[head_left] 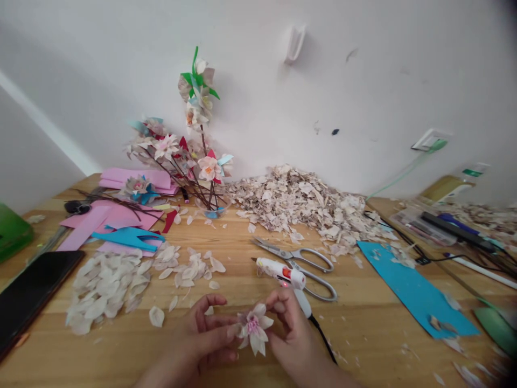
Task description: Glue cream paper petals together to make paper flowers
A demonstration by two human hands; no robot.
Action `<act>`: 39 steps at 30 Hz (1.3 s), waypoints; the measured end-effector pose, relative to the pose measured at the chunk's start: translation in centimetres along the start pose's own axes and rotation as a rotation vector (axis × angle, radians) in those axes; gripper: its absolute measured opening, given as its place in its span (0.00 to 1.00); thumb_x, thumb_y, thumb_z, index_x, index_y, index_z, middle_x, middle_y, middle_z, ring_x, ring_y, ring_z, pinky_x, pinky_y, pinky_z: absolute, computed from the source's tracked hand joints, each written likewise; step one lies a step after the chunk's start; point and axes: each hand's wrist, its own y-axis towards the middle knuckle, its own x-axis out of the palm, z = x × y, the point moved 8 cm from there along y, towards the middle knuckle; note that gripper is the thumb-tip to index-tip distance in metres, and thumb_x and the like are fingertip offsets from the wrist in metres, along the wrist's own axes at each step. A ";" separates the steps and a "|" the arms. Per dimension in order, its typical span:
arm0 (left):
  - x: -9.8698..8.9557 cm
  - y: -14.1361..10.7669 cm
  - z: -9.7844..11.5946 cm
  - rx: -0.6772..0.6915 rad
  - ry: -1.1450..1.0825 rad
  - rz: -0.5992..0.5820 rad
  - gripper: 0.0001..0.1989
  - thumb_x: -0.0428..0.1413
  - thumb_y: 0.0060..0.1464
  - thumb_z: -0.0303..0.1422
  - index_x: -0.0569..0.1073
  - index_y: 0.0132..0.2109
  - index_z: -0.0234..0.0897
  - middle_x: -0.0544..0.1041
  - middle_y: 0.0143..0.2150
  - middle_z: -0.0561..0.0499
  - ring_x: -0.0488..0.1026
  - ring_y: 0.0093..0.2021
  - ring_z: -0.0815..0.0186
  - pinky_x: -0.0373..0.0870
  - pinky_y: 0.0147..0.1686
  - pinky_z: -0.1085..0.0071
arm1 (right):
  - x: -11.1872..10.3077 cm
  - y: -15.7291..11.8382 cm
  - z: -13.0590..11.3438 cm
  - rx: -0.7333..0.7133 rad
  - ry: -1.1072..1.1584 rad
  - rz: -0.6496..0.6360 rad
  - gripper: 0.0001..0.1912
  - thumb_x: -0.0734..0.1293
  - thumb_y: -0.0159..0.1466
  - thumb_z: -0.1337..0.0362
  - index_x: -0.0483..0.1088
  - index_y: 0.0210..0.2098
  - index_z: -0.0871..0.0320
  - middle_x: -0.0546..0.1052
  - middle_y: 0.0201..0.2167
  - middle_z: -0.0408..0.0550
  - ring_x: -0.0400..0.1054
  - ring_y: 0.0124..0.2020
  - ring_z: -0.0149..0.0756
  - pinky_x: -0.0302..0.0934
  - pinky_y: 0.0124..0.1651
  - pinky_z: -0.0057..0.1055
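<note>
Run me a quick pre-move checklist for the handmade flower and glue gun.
1. Handmade flower pinched between left hand and right hand: ok.
2. Hot glue gun red light on: ok.
3. Nozzle pointing away from both hands: ok.
4. Black cord off the flower: ok.
5. Scissors free of the gun: cannot tell, they overlap in view.
6. Fresh glue on the flower: cannot tell.
</note>
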 end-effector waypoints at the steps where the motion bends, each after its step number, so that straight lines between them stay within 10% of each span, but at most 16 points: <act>1: 0.1 -0.1 0.1 0.006 0.000 -0.005 0.28 0.67 0.34 0.24 0.60 0.40 0.37 0.81 0.27 0.51 0.76 0.25 0.67 0.70 0.21 0.74 | 0.0 0.0 0.0 0.001 0.015 0.005 0.13 0.63 0.51 0.74 0.58 0.33 0.52 0.69 0.34 0.44 0.69 0.39 0.38 0.64 0.39 0.36; 11: 0.8 -0.1 1.6 0.262 0.103 -0.168 0.24 0.64 0.36 0.23 0.63 0.41 0.41 0.81 0.31 0.50 0.76 0.32 0.63 0.69 0.27 0.71 | 1.6 0.9 -0.1 0.225 0.480 -0.029 0.23 0.74 0.45 0.65 0.54 0.29 0.50 0.70 0.26 0.36 0.69 0.30 0.34 0.62 0.34 0.30; 17: -0.3 0.2 2.2 0.460 0.388 -0.004 0.26 0.66 0.37 0.29 0.61 0.42 0.43 0.74 0.25 0.59 0.72 0.25 0.69 0.66 0.27 0.73 | 3.1 0.6 0.8 0.386 0.697 -0.119 0.27 0.77 0.40 0.66 0.56 0.30 0.52 0.74 0.26 0.36 0.71 0.28 0.32 0.60 0.33 0.27; 39: -0.1 -1.9 4.4 0.835 0.599 0.168 0.28 0.66 0.32 0.25 0.65 0.42 0.45 0.69 0.20 0.62 0.66 0.20 0.69 0.61 0.25 0.73 | 3.9 0.1 1.1 0.423 0.654 -0.238 0.31 0.79 0.36 0.66 0.54 0.28 0.53 0.77 0.23 0.36 0.71 0.23 0.29 0.58 0.27 0.23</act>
